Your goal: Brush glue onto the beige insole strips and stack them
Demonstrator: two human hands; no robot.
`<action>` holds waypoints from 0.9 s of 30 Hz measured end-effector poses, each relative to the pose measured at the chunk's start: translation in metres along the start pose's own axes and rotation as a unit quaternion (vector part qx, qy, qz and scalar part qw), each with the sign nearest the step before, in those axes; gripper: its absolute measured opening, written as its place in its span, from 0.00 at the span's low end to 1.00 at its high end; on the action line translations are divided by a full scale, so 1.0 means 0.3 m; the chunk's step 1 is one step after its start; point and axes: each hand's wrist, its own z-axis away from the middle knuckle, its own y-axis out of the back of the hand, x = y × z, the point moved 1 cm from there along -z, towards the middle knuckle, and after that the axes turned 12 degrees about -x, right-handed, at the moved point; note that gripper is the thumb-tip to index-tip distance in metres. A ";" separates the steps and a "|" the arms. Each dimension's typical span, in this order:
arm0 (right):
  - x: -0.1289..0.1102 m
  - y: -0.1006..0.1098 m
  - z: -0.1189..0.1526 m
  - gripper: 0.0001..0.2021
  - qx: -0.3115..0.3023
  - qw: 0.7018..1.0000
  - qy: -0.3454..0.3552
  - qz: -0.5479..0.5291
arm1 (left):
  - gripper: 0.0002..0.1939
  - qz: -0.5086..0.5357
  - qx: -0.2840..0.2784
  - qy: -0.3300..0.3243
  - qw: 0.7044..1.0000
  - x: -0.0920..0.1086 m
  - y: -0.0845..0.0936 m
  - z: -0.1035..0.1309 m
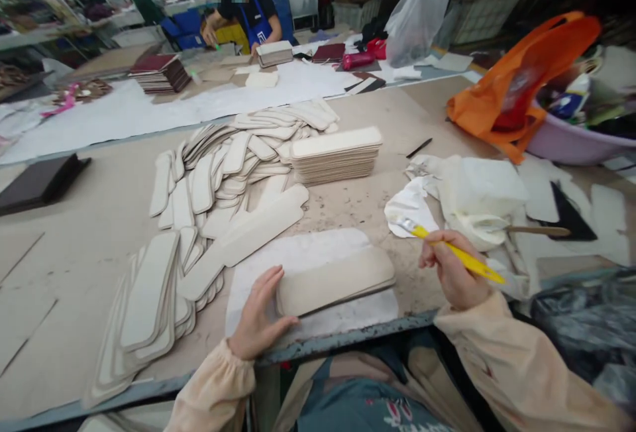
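My left hand [262,316] rests with fingers spread at the left end of a beige piece [338,279], which lies over another piece on a white sheet [308,246] near the table's front edge. In my right hand [460,271] is a yellow brush [467,258], its bristles pointing left over a white crumpled cloth [412,205]. Left of the sheet, many loose beige pieces [149,289] are heaped and fanned out. Behind the sheet stands a neat stack of similar pieces [335,154].
A white block [491,187] and a wooden stick [539,230] lie at right, with an orange bag [497,94] and a purple basin [576,137] behind. Dark sheets [42,180] are at left. Across the table, a person [248,11] in a blue apron handles pieces.
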 end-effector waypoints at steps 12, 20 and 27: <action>-0.001 -0.336 0.189 0.12 -0.130 0.944 -0.215 -0.214 | 0.45 0.005 0.015 -0.032 0.999 -0.030 -0.084 0.007; 0.024 -0.466 0.158 0.17 -0.218 0.940 -0.187 -0.185 | 0.43 0.025 0.026 -0.029 0.999 -0.043 -0.100 0.015; 0.025 -0.430 0.122 0.12 -0.246 0.956 -0.161 -0.003 | 0.51 0.086 0.040 -0.028 0.995 -0.042 -0.094 0.016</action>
